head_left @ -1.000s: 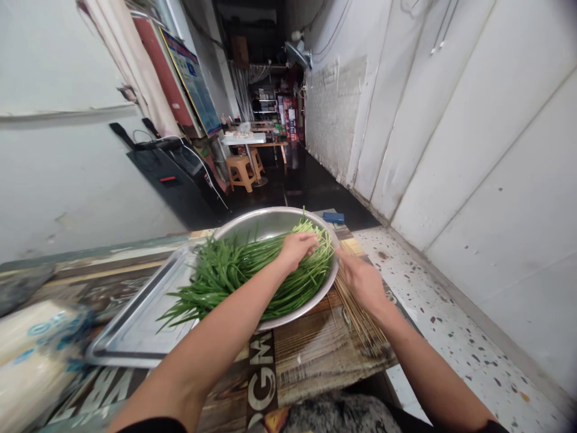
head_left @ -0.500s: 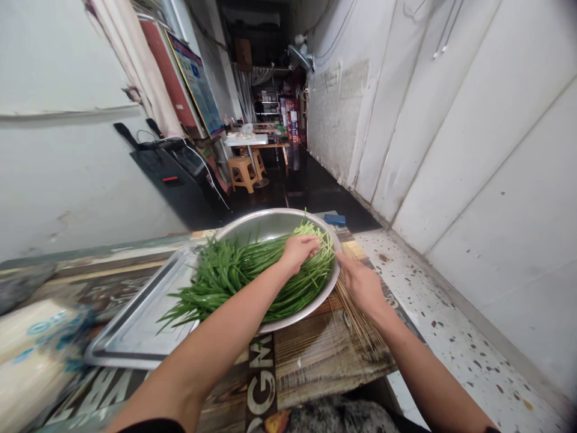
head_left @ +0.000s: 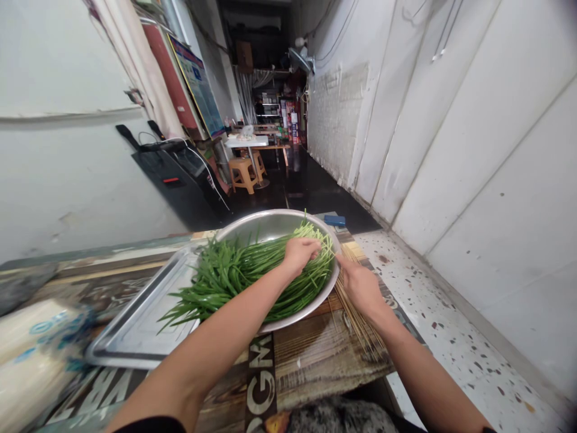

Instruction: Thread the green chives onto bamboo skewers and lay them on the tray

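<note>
A wide steel bowl (head_left: 270,224) holds a heap of long green chive stalks (head_left: 234,276) that spill over its left rim. My left hand (head_left: 301,251) rests on the stalks at the bowl's right side, fingers curled down into them. My right hand (head_left: 360,287) lies just outside the bowl's right rim, on a bundle of thin bamboo skewers (head_left: 356,319); its fingers point toward the rim and look pinched together.
A flat steel tray (head_left: 135,328) lies left of the bowl on a printed tabletop (head_left: 293,361). A white bag (head_left: 31,355) sits at the far left. A speckled floor (head_left: 451,325) and white wall are on the right. A dark corridor with stools (head_left: 242,171) runs ahead.
Both hands have stayed almost still; the left hand has shifted slightly on the stalks, and the view has tilted a little.
</note>
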The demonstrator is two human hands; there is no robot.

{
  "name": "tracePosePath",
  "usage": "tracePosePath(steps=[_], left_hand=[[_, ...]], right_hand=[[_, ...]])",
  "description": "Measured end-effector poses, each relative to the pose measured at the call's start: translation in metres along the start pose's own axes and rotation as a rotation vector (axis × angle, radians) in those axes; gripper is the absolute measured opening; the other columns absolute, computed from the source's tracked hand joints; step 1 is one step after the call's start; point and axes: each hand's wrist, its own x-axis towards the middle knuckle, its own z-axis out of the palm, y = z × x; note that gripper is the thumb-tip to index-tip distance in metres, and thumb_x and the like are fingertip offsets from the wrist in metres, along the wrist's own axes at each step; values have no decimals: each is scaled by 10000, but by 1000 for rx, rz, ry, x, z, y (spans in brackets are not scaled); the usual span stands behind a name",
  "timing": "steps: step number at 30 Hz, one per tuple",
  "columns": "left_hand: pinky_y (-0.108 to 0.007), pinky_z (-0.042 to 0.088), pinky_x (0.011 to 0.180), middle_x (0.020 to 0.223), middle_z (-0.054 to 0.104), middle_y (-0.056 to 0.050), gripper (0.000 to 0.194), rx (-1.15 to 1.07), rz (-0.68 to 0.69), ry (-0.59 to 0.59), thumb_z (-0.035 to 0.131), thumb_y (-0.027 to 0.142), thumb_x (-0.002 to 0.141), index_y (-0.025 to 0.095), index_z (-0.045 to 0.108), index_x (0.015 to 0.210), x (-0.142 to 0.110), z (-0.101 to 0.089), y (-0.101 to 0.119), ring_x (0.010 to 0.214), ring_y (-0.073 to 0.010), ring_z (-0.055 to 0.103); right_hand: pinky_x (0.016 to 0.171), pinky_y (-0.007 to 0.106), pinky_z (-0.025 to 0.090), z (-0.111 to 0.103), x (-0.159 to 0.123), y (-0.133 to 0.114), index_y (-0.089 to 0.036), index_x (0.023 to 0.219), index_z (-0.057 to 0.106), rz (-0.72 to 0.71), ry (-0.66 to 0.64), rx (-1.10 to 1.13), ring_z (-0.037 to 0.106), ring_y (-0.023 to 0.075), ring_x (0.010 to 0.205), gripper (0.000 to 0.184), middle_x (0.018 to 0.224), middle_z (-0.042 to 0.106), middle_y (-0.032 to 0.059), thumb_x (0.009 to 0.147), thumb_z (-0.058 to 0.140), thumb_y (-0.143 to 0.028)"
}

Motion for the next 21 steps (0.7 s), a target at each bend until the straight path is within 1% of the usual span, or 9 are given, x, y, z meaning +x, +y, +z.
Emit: tracePosePath(steps=[4,8,11,13,15,17,18,19,21], left_hand=[[-227,465,554,599,672,-22,56,21,-1,-1,702,109,689,116,742,726,-2,0,2,513,-92,549],[-237,468,566,609,677,-27,114,67,20,5,694,112,699,111,759,792,-3,-1,3,510,-94,542],[-235,460,560,598,673,-22,155,140,70,7,693,145,713,112,768,844,-3,-1,-1,511,-102,546],[-236,464,575,604,681,-18,161,241,142,-29,696,175,720,129,775,853,-5,0,-4,531,-114,568],[-241,473,610,633,702,-20,148,384,239,-112,691,199,733,153,783,839,-8,1,-4,581,-134,606],[-248,480,662,699,733,-24,135,513,332,-203,680,222,753,179,788,822,-12,0,0,663,-158,648],[-253,481,694,746,748,-26,137,559,371,-221,672,238,768,191,790,820,-13,-1,4,714,-170,665],[-259,480,730,803,760,-29,147,591,406,-209,659,252,786,202,791,829,-14,-2,8,769,-179,676],[-266,467,796,915,766,-32,174,628,458,-117,627,254,819,217,789,870,-14,-6,17,856,-188,678]], right_hand=[[682,270,463,-1,1,-1,-237,1345,570,-7,22,42,686,205,826,451,997,740,95,961,336,-208],[658,256,440,-4,1,-2,-239,1287,611,3,27,47,679,196,788,421,936,746,80,967,338,-225],[619,261,412,-5,4,-5,-214,1216,649,6,36,24,674,204,750,400,871,744,84,966,339,-238],[614,260,398,-5,8,-7,-216,1194,656,-13,44,43,674,202,754,384,877,746,80,968,347,-251],[618,256,388,-4,13,-9,-217,1178,663,-10,46,66,675,197,771,372,907,748,80,970,357,-261],[621,254,380,-3,17,-9,-208,1169,670,14,50,80,673,196,781,374,925,748,90,972,357,-263],[620,254,377,-3,19,-9,-204,1164,674,23,55,87,670,196,779,378,924,749,92,972,353,-260],[621,254,375,-2,19,-8,-205,1155,677,22,63,97,667,197,776,380,923,749,91,971,349,-254],[634,253,378,-1,17,-6,-209,1131,681,2,89,124,662,196,779,375,939,747,83,966,346,-242]])
